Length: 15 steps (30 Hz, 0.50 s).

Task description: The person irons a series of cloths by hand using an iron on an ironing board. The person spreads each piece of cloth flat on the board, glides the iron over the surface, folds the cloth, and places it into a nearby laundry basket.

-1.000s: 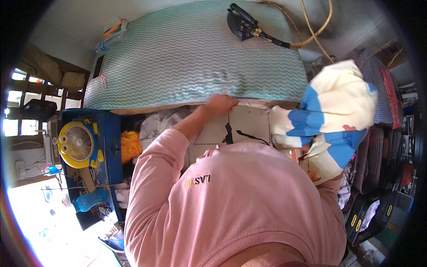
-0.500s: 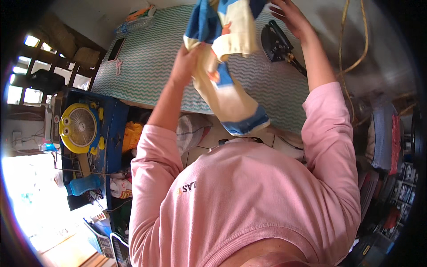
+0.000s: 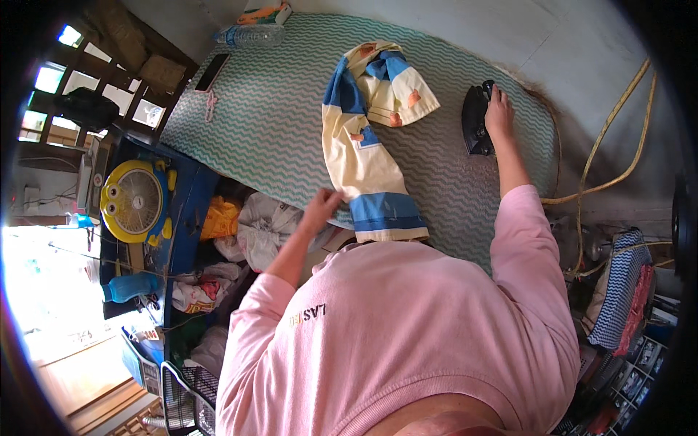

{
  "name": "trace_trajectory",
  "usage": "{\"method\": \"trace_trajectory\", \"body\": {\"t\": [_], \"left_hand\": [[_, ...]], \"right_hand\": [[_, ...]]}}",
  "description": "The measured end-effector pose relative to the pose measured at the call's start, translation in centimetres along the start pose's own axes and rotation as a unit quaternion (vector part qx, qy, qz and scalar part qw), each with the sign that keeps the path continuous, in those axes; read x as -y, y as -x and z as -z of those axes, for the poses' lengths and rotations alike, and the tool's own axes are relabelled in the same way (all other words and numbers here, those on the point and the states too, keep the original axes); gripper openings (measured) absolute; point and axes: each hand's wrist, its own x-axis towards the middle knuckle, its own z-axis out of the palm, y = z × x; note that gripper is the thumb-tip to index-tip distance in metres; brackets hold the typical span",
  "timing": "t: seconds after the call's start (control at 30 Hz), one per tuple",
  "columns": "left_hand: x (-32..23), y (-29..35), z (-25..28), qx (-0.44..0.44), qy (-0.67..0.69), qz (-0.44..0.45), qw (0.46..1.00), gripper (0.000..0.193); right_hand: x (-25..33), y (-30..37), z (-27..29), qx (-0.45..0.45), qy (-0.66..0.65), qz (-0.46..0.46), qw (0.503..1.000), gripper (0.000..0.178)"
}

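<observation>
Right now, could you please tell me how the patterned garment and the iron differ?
The garment is cream and blue; the iron is black. The garment lies long and bent; the iron is smaller. The right hand holds the iron, not the garment. Both are over the zigzag cloth.

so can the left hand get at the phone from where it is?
Likely yes, with a stretch: the way across the zigzag-patterned cover from the left hand to the phone looks free. The hand is at the edge of the printed garment; whether it holds it, I can't tell.
</observation>
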Motion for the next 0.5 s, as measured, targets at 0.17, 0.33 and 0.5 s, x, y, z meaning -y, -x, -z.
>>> {"method": "trace_trajectory", "body": {"t": [0.17, 0.33, 0.5], "left_hand": [[0.8, 1.0, -2.2, 0.086, 0.039, -0.134, 0.986, 0.027], [-5.1, 0.3, -1.1, 0.051, 0.212, 0.052, 0.975, 0.046], [-4.3, -0.2, -0.6, 0.164, 0.069, -0.002, 0.984, 0.054]], "right_hand": [[8.7, -1.4, 1.7, -0.108, -0.174, 0.044, 0.978, 0.048], [12.0, -1.3, -1.5, 0.273, -0.269, -0.007, 0.924, 0.048], [10.3, -4.5, 9.4, 0.092, -0.515, -0.09, 0.847, 0.027]]}}
